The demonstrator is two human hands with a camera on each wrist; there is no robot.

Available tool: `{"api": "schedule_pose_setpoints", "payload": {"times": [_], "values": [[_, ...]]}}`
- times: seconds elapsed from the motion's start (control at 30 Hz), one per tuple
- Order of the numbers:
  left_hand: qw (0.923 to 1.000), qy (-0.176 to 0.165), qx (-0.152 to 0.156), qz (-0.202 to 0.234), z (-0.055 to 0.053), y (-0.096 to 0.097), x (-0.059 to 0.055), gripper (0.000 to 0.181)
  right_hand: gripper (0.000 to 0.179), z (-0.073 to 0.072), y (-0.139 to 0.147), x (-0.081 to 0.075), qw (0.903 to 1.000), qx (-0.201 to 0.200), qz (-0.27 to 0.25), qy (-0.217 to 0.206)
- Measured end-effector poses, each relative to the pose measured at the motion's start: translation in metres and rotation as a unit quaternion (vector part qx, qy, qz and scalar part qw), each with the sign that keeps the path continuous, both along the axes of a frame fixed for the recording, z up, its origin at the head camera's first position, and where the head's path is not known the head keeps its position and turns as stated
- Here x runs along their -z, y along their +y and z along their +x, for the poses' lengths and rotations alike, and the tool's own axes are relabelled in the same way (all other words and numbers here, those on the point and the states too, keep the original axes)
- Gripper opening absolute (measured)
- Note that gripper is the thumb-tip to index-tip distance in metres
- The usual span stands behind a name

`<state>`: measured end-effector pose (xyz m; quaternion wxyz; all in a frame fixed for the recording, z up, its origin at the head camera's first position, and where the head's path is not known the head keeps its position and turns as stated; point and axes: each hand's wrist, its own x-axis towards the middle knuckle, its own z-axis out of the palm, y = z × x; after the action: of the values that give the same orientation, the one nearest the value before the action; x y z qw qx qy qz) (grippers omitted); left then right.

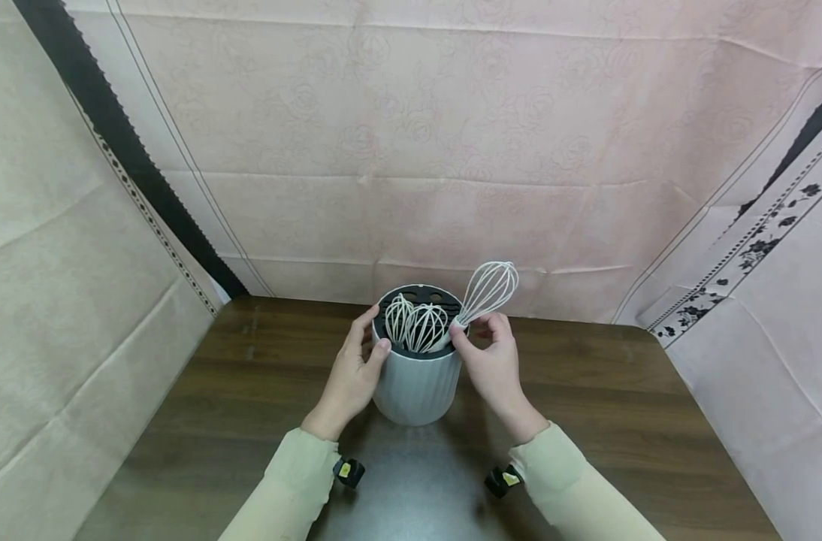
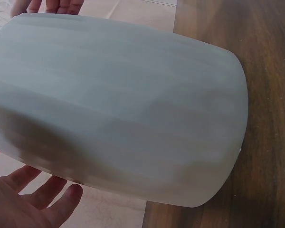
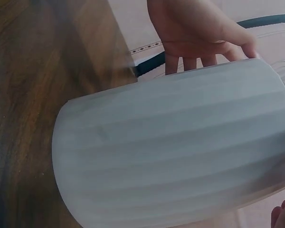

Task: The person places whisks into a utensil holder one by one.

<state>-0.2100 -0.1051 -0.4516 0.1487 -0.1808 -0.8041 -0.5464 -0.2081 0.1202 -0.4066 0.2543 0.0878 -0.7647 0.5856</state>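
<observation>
A pale grey-white ribbed utensil holder (image 1: 416, 387) with a black slotted insert (image 1: 424, 295) stands upright on the table. Two white wire whisk heads (image 1: 416, 324) poke up from it, side by side. My right hand (image 1: 490, 359) pinches a third white whisk (image 1: 490, 289) just below its wires. This one leans to the right over the rim, its handle running down toward the insert. At the opposite side, my left hand (image 1: 353, 368) touches the holder's outer wall near the rim. Its fingers (image 2: 64, 202) look spread and only slightly bent in the left wrist view.
The brown wood-grain table (image 1: 587, 398) spreads out around the holder. Pale patterned cloth (image 1: 418, 150) hangs behind it and on both sides. Each wrist carries a small black device (image 1: 349, 472).
</observation>
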Motion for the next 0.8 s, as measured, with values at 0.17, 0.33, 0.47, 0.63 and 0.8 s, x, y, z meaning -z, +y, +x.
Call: {"api": "schedule_pose_setpoints", "payload": {"times": [0.17, 0.33, 0.47, 0.63, 0.8], "values": [[1.0, -0.001, 0.001, 0.0, 0.001, -0.001, -0.001, 0.055, 0.02, 0.015, -0.008, -0.016, 0.9998, -0.008, 0.012, -0.013], [1.0, -0.008, -0.001, -0.002, 0.001, -0.002, -0.002, 0.055, 0.026, 0.025, -0.012, -0.025, 0.9989, -0.031, 0.026, -0.023], [1.0, -0.005, -0.001, -0.002, 0.0, -0.004, -0.002, 0.056, 0.038, 0.026, -0.012, -0.023, 0.9987, -0.038, 0.03, -0.013], [1.0, -0.004, 0.0, -0.002, 0.0, -0.006, -0.002, 0.056, 0.045, 0.027, -0.01, -0.019, 0.9976, -0.05, 0.026, 0.04], [0.9999, -0.01, 0.002, 0.001, 0.0, -0.005, -0.003, 0.056, 0.036, 0.018, -0.005, -0.011, 0.9931, -0.048, 0.044, 0.097]]}}
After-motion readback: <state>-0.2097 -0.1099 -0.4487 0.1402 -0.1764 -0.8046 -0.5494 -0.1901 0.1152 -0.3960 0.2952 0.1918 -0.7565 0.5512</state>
